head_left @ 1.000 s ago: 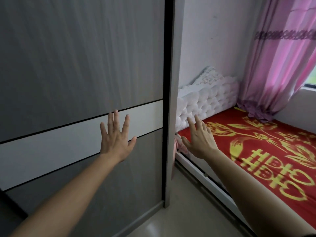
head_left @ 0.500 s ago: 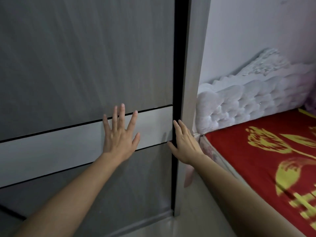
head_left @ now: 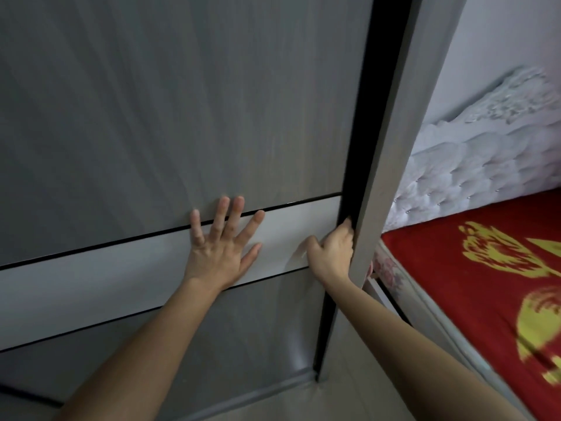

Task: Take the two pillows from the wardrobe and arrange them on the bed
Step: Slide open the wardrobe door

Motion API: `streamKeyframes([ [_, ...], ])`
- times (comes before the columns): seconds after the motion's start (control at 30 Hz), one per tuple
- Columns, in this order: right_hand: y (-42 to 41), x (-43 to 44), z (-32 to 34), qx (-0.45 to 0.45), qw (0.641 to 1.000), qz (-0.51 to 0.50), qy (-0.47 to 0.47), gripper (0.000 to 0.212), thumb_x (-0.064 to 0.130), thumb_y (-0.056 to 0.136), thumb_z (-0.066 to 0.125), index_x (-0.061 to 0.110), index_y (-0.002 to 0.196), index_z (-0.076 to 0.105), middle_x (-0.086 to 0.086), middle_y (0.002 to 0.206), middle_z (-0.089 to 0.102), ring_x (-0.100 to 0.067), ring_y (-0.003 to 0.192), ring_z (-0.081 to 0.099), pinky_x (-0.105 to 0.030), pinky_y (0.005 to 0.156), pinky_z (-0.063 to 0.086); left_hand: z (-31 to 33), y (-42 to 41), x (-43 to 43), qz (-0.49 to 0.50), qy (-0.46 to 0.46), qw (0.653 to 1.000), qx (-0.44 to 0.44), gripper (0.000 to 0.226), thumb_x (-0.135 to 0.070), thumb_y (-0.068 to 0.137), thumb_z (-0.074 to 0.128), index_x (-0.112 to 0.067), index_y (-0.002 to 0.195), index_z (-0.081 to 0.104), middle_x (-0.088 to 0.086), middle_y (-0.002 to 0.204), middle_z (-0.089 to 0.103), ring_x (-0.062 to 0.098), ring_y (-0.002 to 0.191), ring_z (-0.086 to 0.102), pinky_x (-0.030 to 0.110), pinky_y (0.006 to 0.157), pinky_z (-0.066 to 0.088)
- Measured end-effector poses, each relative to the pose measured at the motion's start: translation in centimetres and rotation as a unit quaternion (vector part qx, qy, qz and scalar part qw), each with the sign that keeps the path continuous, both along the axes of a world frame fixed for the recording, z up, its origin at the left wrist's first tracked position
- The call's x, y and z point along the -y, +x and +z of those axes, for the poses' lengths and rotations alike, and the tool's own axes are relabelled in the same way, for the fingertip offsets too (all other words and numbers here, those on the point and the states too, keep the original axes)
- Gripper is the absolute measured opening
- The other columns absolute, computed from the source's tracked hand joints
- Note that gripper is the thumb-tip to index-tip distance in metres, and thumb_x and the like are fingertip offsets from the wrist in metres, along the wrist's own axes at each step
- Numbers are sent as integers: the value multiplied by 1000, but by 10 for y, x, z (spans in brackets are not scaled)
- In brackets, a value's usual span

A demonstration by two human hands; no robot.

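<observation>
Both hands on the closed wardrobe door, low centre of the frame.

The left hand point(head_left: 223, 250) lies flat against the grey sliding door point(head_left: 170, 117), fingers spread apart across its white band point(head_left: 91, 287). Just right of it, the right hand point(head_left: 332, 253) has its fingers curled into the dark gap at the door's right edge, clamped on that edge beside the wardrobe's side panel point(head_left: 391, 165). Farther off at right, the bed point(head_left: 473, 284) shows a red cover with yellow motifs, and a tufted white headboard point(head_left: 473, 165) behind. No pillows are visible.
</observation>
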State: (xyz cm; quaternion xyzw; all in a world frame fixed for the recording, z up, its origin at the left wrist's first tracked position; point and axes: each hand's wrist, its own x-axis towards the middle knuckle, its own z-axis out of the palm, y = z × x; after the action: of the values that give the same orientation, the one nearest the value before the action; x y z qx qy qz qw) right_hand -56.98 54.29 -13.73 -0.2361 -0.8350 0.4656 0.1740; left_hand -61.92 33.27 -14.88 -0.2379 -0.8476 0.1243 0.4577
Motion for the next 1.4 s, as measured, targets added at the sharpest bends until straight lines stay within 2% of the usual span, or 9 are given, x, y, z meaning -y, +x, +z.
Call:
streamKeyframes([
  [0.17, -5, 13, -4, -15, 998, -43, 33, 85, 10, 86, 58, -4, 154, 9, -24, 151, 29, -41, 139, 28, -46, 116, 21, -1, -1, 9, -15, -6, 1000, -26, 68, -59, 95, 36, -32, 154, 15, 10, 162, -16, 27, 149, -14, 62, 113, -7],
  [0.3, 2, 15, -12, -44, 998, -8, 36, 78, 4, 88, 51, -2, 154, 11, -21, 150, 32, -36, 141, 29, -43, 116, 26, 0, 0, 26, -12, -9, 1000, -27, 67, -58, 95, 36, -33, 154, 17, 9, 163, -14, 26, 150, -13, 62, 113, -6],
  [0.57, 17, 39, -21, -66, 991, 99, 55, 71, 24, 96, 54, 14, 155, 16, -6, 156, 31, -25, 137, 41, -26, 97, 34, -2, 12, 88, 23, 1, 1000, -5, 66, -57, 96, 37, -33, 154, 16, 6, 163, -12, 25, 150, -10, 61, 117, -5],
  [0.77, 20, 68, -14, -61, 974, 209, 68, 69, 19, 96, 57, 15, 155, 22, -8, 147, 40, -26, 120, 55, -37, 98, 51, 4, 44, 140, 97, 10, 993, 62, 67, -50, 96, 36, -28, 155, 13, 13, 164, -2, 34, 150, 0, 69, 114, 5],
  [0.87, 18, 87, -13, -37, 963, 261, 55, 73, 14, 93, 59, 17, 156, 21, -9, 150, 38, -27, 129, 51, -44, 105, 49, 9, 65, 163, 139, 32, 984, 107, 71, -46, 94, 37, -25, 156, 10, 15, 163, -1, 37, 150, 0, 68, 114, 9],
  [0.97, 19, 109, -17, 4, 934, 355, 35, 86, 15, 91, 62, 25, 158, 8, -8, 156, 36, -29, 139, 42, -46, 111, 42, 16, 85, 188, 185, 61, 969, 152, 75, -43, 93, 40, -22, 156, 6, 15, 163, -4, 36, 150, -1, 65, 114, 16],
  [1.2, 20, 180, -27, 33, 902, 428, 52, 91, 20, 92, 58, 37, 156, -5, -11, 141, 54, -33, 119, 59, -40, 93, 52, 43, 115, 226, 236, 222, 912, 251, 71, -35, 95, 45, -19, 155, 9, 20, 161, 7, 40, 146, 13, 58, 105, 37],
  [1.3, 17, 211, -31, 53, 887, 457, 44, 85, 18, 93, 58, 24, 158, 3, -10, 149, 48, -31, 132, 50, -41, 108, 44, 55, 117, 237, 225, 351, 870, 261, 69, -32, 96, 41, -32, 153, 2, 15, 162, 4, 38, 144, 22, 54, 104, 38],
  [1.4, 13, 242, -34, 84, 874, 477, 38, 81, 11, 91, 55, 20, 157, 8, -11, 147, 49, -31, 130, 52, -40, 109, 43, 61, 116, 254, 207, 434, 833, 273, 67, -29, 98, 38, -41, 152, 0, 10, 163, -7, 33, 148, 12, 51, 109, 31],
])
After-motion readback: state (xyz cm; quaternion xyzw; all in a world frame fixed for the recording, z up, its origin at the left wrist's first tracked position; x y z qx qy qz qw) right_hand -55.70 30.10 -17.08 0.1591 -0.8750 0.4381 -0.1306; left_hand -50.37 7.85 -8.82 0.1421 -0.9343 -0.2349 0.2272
